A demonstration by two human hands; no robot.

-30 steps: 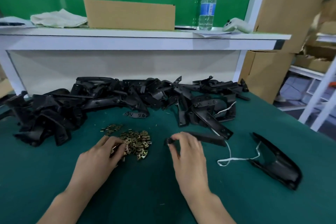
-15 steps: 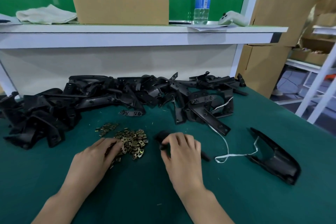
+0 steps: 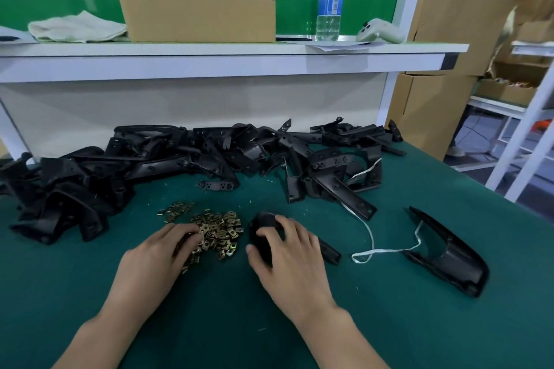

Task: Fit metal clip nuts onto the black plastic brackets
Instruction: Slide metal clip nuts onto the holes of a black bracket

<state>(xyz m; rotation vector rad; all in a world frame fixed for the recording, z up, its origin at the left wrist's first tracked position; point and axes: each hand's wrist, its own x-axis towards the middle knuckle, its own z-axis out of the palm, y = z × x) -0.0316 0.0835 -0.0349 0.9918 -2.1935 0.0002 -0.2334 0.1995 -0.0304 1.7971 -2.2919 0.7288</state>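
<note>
My right hand [image 3: 287, 252] grips a black plastic bracket [image 3: 265, 229] on the green mat, fingers curled over its top; one end of the bracket sticks out to the right of the hand. My left hand [image 3: 159, 257] lies on the near left edge of a small heap of brass clip nuts [image 3: 217, 231], fingertips among them; whether it pinches one is hidden. A long pile of black brackets [image 3: 192, 159] runs across the back of the mat.
A single curved black bracket [image 3: 449, 255] lies at the right with a white string [image 3: 371, 249] trailing from it. Behind the pile a white shelf [image 3: 227, 51] carries a cardboard box [image 3: 198, 18], a cloth and a water bottle [image 3: 329, 0]. The table edge drops off at the right.
My right hand has drawn the bracket nearer and turned it, so the long bar now lies mostly under the hand. My left hand has stayed at the clip nuts.
</note>
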